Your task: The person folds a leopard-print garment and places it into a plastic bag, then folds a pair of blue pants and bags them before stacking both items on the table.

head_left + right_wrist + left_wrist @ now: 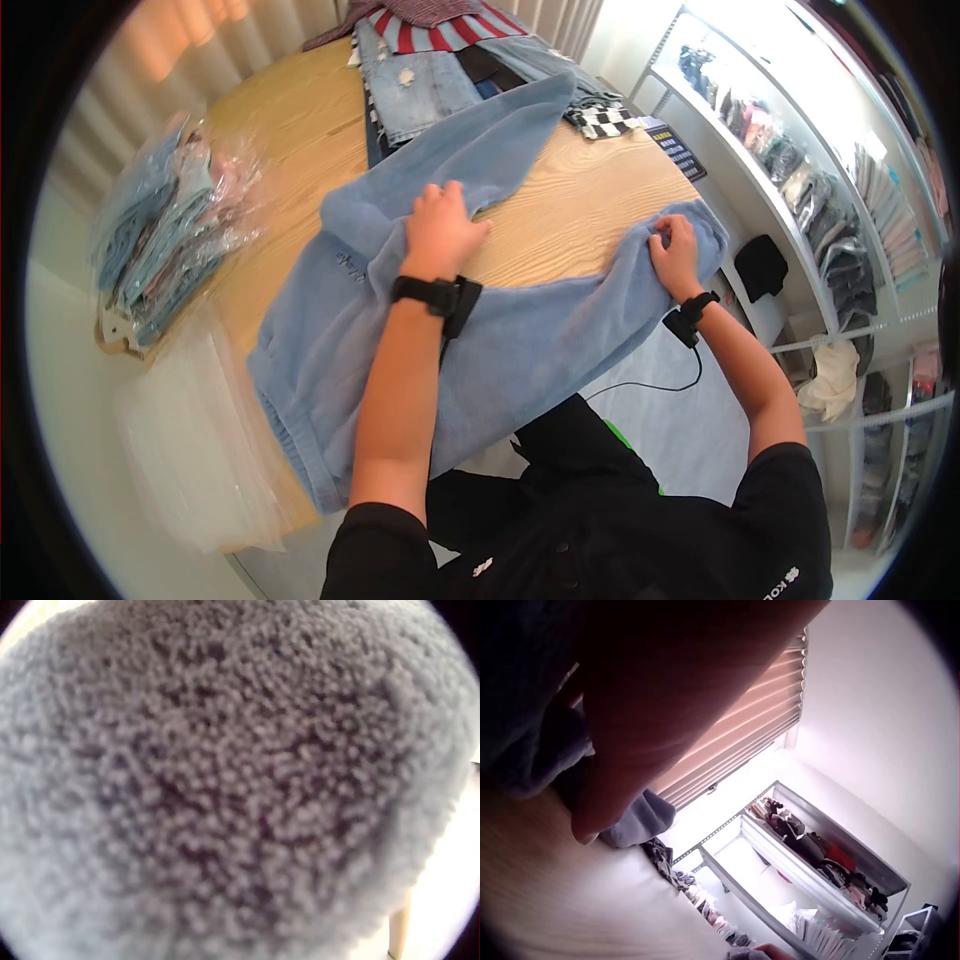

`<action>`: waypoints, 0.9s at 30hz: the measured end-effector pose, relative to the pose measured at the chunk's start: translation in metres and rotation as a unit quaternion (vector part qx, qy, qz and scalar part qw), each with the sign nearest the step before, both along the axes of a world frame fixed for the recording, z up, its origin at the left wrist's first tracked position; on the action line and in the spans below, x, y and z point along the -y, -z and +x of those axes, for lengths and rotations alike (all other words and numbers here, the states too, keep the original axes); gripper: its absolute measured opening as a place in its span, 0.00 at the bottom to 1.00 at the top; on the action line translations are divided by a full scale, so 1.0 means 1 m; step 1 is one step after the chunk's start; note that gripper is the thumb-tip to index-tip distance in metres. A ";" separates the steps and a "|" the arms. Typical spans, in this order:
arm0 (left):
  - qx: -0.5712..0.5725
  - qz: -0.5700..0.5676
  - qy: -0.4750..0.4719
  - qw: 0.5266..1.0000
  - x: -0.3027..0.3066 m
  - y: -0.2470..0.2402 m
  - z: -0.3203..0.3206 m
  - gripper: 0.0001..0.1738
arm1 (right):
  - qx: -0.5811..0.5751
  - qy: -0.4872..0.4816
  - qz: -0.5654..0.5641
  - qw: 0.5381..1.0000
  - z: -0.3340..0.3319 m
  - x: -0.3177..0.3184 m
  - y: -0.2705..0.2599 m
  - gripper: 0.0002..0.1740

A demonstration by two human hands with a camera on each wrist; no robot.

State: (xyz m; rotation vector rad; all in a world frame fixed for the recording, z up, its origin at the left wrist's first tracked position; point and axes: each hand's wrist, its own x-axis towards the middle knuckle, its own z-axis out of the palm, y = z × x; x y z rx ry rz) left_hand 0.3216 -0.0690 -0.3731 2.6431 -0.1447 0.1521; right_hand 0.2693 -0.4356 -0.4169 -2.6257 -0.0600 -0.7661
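Note:
A pair of light blue fleece pants lies spread over the table, its gathered waistband at the lower left. One leg points to the far side, the other runs out to the right. My left hand rests on the fabric close to where the legs part, beside small dark lettering; its thumb shows in the left wrist view, low over the tabletop. At the end of the right leg, my right hand grips the cloth with bent fingers. Blurred fleece fills the right wrist view.
Plastic-wrapped folded clothes lie on the left of the wooden table, above a stack of clear bags. Jeans and other garments are piled at the far end. Shelves of packed clothes stand right. A cable hangs from the right wrist.

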 end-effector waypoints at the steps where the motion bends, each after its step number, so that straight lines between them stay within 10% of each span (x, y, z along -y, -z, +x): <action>1: -0.005 0.000 -0.013 1.000 0.004 0.008 -0.001 0.25 | 0.001 0.007 -0.008 1.000 -0.001 0.000 -0.001 0.08; 7: 0.082 -0.084 -0.013 0.993 -0.007 0.017 0.015 0.19 | -0.001 0.003 -0.008 1.000 0.000 0.001 0.001 0.06; 12: 0.104 -0.520 0.036 0.847 0.005 -0.001 0.026 0.18 | -0.006 0.001 -0.010 1.000 -0.001 0.000 0.000 0.06; 18: 0.038 -0.116 0.052 0.991 -0.001 0.017 0.015 0.30 | 0.005 -0.002 -0.010 1.000 0.000 -0.005 -0.009 0.08; 22: 0.031 -0.189 0.075 0.979 0.001 0.017 0.019 0.31 | -0.007 -0.031 0.048 0.998 0.009 -0.029 -0.019 0.07; 25: 0.002 -0.253 0.087 0.964 -0.002 0.025 0.028 0.32 | -0.194 -0.120 0.265 0.937 0.029 -0.053 -0.030 0.09; 27: -0.036 -0.299 0.151 0.941 -0.004 0.032 0.031 0.33 | -0.415 -0.191 0.577 0.676 0.044 -0.070 -0.044 0.18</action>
